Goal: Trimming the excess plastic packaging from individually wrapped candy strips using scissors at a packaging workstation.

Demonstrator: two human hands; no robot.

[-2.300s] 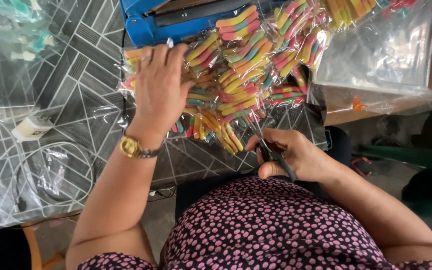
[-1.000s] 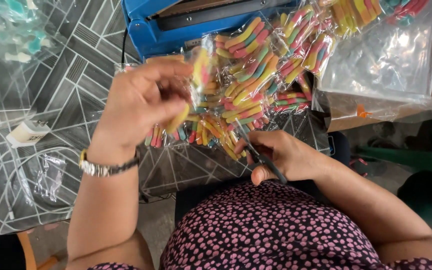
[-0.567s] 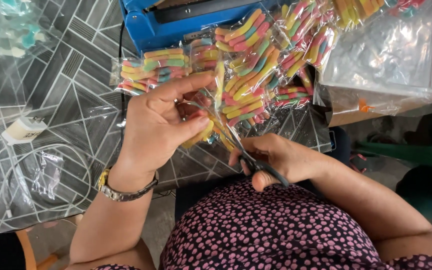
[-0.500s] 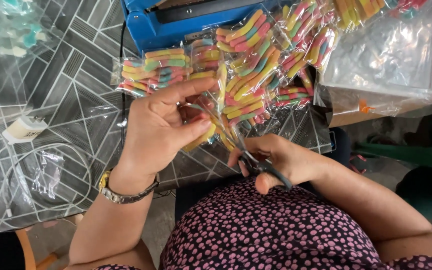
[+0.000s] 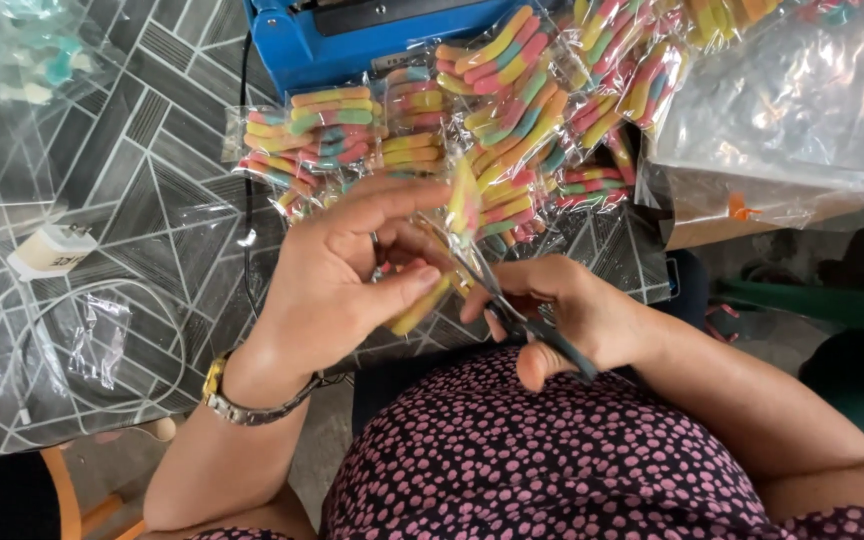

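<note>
Small clear packet of candy strips (image 5: 430, 290), yellow showing, held up above the table edge, between both hands, just in front of the torso. Left hand (image 5: 337, 290) closed on it, thumb and fingers pinching the plastic. Right hand (image 5: 572, 315) wrapped around the scissors (image 5: 512, 315), fingers through the loops; blades angled up toward the packet's edge, touching or nearly so, can't tell which. Blades look mostly together.

Step in hand, as a judgement: trimming or separating 1 packet along its sealed edge. Mid-cut, not finished.

Next move calls for: steady pinch from the left hand, film kept taut, blades kept on the plastic margin and clear of the candy and the left fingertips.

Further out: pile of filled candy packets (image 5: 512, 110) on the patterned table (image 5: 132, 180), multicoloured strips, some overlapping. Blue machine (image 5: 352, 40) behind the pile at the top edge. Large clear plastic bag (image 5: 792, 110) to the right. White charger plug (image 5: 52, 250) with its cable on the left. Metal wristwatch (image 5: 242, 400) on the left wrist.
</note>
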